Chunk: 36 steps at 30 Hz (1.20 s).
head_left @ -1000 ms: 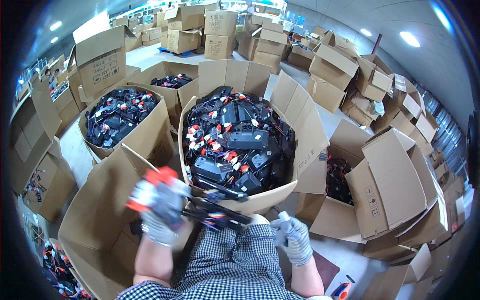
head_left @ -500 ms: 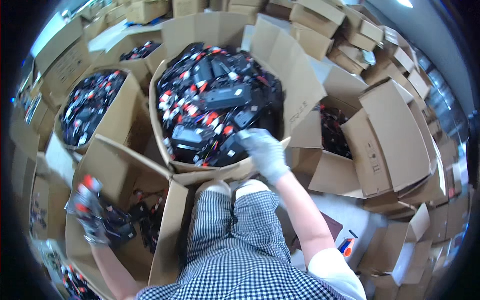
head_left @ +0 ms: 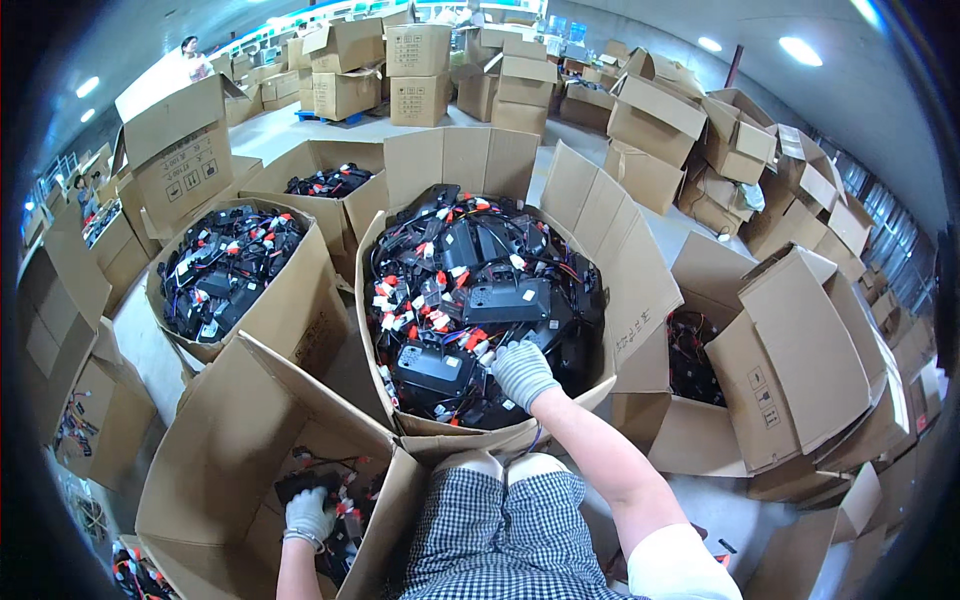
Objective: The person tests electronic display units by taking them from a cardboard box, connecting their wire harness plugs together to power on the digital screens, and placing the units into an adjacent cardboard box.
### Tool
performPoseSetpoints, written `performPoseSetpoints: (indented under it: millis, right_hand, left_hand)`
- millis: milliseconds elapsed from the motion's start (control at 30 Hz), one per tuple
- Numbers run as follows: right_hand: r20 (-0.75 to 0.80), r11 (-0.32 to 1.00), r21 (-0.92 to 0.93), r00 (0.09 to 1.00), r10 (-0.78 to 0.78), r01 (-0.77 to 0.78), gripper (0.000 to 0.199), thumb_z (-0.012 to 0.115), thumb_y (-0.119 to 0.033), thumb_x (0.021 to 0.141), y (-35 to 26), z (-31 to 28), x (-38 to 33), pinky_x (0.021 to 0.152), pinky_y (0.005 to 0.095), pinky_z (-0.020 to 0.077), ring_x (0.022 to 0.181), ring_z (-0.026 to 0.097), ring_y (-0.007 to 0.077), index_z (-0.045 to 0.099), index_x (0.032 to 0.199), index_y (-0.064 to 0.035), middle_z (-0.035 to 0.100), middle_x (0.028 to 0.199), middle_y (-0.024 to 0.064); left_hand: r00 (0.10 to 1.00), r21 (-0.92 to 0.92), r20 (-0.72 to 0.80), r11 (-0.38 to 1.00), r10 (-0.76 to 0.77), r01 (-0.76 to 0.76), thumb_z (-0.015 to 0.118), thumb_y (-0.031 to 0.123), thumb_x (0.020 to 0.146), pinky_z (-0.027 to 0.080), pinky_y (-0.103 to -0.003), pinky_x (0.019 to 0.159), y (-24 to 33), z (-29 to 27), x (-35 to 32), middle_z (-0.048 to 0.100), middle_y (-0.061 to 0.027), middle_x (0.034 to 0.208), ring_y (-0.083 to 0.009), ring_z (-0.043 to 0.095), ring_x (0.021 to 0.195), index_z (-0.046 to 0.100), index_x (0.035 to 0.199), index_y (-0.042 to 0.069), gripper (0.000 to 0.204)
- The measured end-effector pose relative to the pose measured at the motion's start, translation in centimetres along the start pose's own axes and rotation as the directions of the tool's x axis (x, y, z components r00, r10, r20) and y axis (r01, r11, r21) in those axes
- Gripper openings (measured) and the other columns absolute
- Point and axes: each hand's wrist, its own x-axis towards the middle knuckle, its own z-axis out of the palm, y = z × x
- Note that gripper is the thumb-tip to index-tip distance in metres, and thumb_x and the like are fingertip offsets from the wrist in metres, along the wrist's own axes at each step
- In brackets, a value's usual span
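In the round-bulging carton (head_left: pixel 630 265) in front of me, black plastic-cased units (head_left: pixel 508 300) lie heaped with wires and red and white connectors (head_left: pixel 432 320). My right hand (head_left: pixel 525 376), in a striped grey-white glove, rests on the heap's near side. Its fingers curl down among the wires, hiding what they grip; a thin wire hangs below the wrist. My left hand (head_left: pixel 308 514), also gloved, reaches down into the lower-left carton (head_left: pixel 205 455). Its fingers close over a black unit (head_left: pixel 300 484) lying on other wired units (head_left: pixel 350 520) there.
Cartons of similar units stand at the left (head_left: pixel 235 265) and behind it (head_left: pixel 330 182). To the right, a carton with raised flaps (head_left: pixel 790 360) holds dark wired parts. Stacked boxes (head_left: pixel 650 125) line the far side. A person (head_left: pixel 192 60) is far off at upper left.
My view has tilted up, showing more of the room. My left hand has moved rightward inside the lower-left carton, bringing a black unit onto the pile. My right hand remains at the big carton's heap.
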Motion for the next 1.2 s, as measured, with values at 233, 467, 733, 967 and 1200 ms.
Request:
performPoseSetpoints:
  millis: [233,467,733,967,1200]
  right_hand:
    - [-0.281,1.0,0.001,0.959,-0.03,0.031,0.025,0.054,-0.016,0.081,2.6,3.8,-0.8,0.08,0.0425,0.0437,0.089,0.056,0.0245,0.061,0.101,-0.0039,0.057,0.097,0.0108]
    - [-0.082,0.99,0.023,0.987,0.14,-0.138,0.031,0.054,-0.023,0.084,1.8,2.3,0.4,0.085,0.0375,0.0445,0.095,0.061,0.0237,0.06,0.109,-0.0046,0.063,0.103,0.0127]
    - [-0.162,0.972,0.157,0.966,0.202,-0.177,0.02,0.06,-0.026,0.084,1.7,-2.5,-2.9,0.068,0.0413,0.0506,0.078,0.065,0.0282,0.066,0.089,-0.0077,0.061,0.087,0.0145]
    - [-0.332,0.856,0.516,0.916,0.224,-0.022,0.018,0.053,-0.023,0.088,-2.6,-3.6,-8.8,0.06,0.0394,0.0521,0.067,0.063,0.0292,0.066,0.086,-0.0099,0.061,0.076,0.0119]
    - [-0.371,0.817,0.558,0.924,0.093,0.142,0.023,0.061,-0.017,0.077,-5.8,-3.2,-11.9,0.066,0.0407,0.0498,0.076,0.061,0.0308,0.061,0.096,-0.0049,0.06,0.088,0.0146]
  left_hand:
    - [0.693,-0.235,-0.677,0.819,0.248,-0.523,0.061,0.018,0.079,0.048,-0.044,0.077,9.0,-9.0,0.0,0.065,-0.0164,0.087,-0.0351,0.061,0.084,0.064,0.095,0.005,0.022]
    - [0.479,-0.163,-0.762,0.586,0.437,-0.794,0.064,0.012,0.078,0.05,-0.041,0.072,17.8,-10.9,-2.2,0.066,-0.0125,0.084,-0.0308,0.063,0.078,0.064,0.095,0.007,0.018]
    - [0.739,-0.598,-0.567,0.436,0.363,-0.673,0.061,0.013,0.087,0.05,-0.029,0.081,20.3,-7.4,-3.7,0.068,-0.0108,0.095,-0.0203,0.065,0.09,0.066,0.102,0.002,0.019]
    - [0.816,-0.842,-0.532,-0.043,0.226,-0.537,0.06,0.029,0.09,0.042,-0.032,0.094,24.5,-4.5,-0.4,0.056,-0.0124,0.123,-0.0207,0.053,0.113,0.046,0.129,0.003,0.049]
    - [0.921,-0.873,-0.366,-0.391,0.133,-0.29,0.055,0.032,0.093,0.043,-0.03,0.088,27.2,-6.8,-1.1,0.06,-0.0038,0.104,-0.0129,0.055,0.094,0.054,0.114,0.005,0.033]
